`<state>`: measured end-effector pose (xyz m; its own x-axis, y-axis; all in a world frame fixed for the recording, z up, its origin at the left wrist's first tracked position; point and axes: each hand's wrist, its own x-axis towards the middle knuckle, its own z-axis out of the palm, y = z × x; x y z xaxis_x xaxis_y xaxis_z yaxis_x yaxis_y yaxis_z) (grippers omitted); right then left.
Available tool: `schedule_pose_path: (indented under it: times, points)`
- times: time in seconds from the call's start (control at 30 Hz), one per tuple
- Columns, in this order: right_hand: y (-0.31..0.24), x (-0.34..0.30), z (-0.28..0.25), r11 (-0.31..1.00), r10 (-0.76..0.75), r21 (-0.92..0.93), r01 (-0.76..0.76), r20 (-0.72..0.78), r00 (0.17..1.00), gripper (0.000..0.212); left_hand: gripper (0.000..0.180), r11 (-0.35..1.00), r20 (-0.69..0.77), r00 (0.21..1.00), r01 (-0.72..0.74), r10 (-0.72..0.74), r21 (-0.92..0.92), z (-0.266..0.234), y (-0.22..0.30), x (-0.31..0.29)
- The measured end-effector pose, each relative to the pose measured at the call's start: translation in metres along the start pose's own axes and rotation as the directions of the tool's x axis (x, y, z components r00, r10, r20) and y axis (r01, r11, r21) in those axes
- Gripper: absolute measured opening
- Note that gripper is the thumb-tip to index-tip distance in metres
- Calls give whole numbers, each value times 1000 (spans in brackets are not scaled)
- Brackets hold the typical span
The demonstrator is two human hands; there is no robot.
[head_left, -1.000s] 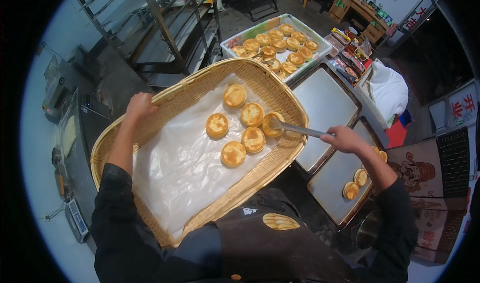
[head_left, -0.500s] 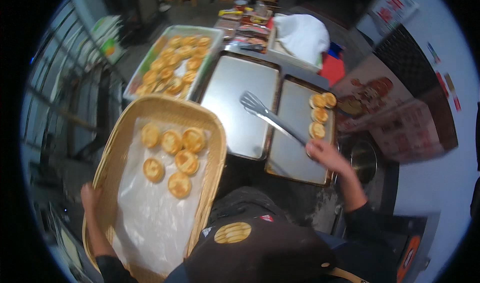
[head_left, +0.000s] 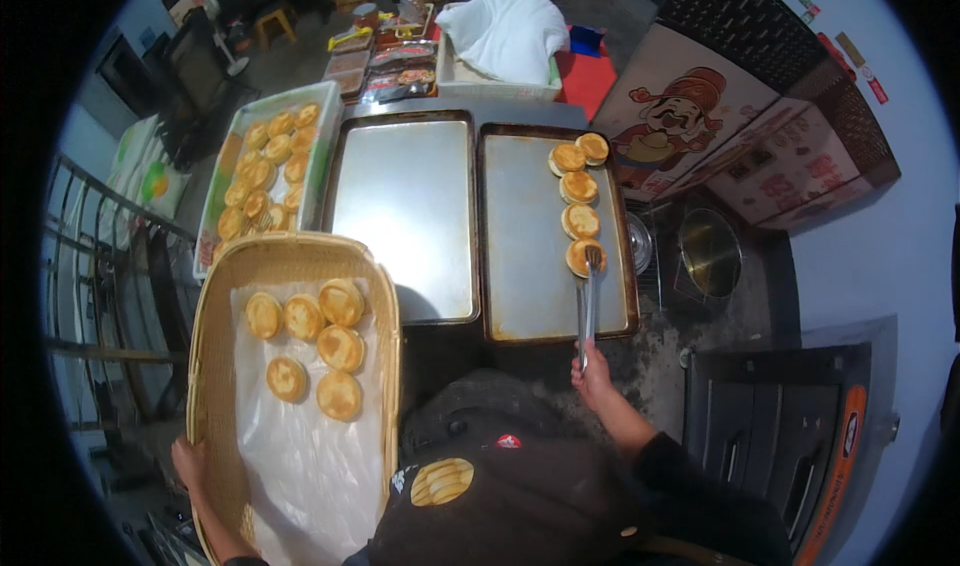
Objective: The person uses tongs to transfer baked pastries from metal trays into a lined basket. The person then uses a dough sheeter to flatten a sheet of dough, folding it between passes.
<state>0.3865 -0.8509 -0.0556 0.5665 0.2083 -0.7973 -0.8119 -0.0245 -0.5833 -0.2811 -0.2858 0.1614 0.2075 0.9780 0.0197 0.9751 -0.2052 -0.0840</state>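
My right hand (head_left: 592,374) is closed around metal tongs (head_left: 591,311). Their slotted tip lies over the nearest round golden pastry (head_left: 576,258) on the right baking tray (head_left: 530,296); whether they squeeze it I cannot tell. Farther back on that tray, several more pastries (head_left: 580,221) run in a line along its right side. My left hand (head_left: 189,463) grips the left rim of a woven basket (head_left: 290,251), its fingers partly hidden. Several browned pastries (head_left: 340,347) sit in the basket's far half on a translucent liner sheet (head_left: 300,486).
A second baking tray (head_left: 405,216) lies left of the first. Beyond the basket stands a pale crate (head_left: 325,146) of pastries. Behind the trays are packages (head_left: 400,54) and a bin with a white cloth (head_left: 505,31). A folding screen (head_left: 650,106) and dark oven (head_left: 775,406) stand to the right.
The tongs have swung from above the gap between the trays to the nearest pastry on the right tray. My view has turned; my left hand still holds the basket.
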Motion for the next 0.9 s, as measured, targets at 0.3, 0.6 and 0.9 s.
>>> schedule_pose_path:
  times: [0.3,0.6,0.9]
  points:
    - [-32,-23,-2,966,-198,-167,197,14,980,30,31,998,12,1000,-15,15,54,-14,28,-2]
    - [-163,-96,154,367,-153,-598,712,717,681,33,38,998,30,998,54,-53,-18,-30,75,-3]
    - [-94,-105,477,-193,388,-166,967,892,231,52,37,999,134,990,46,-43,-23,-35,64,2]
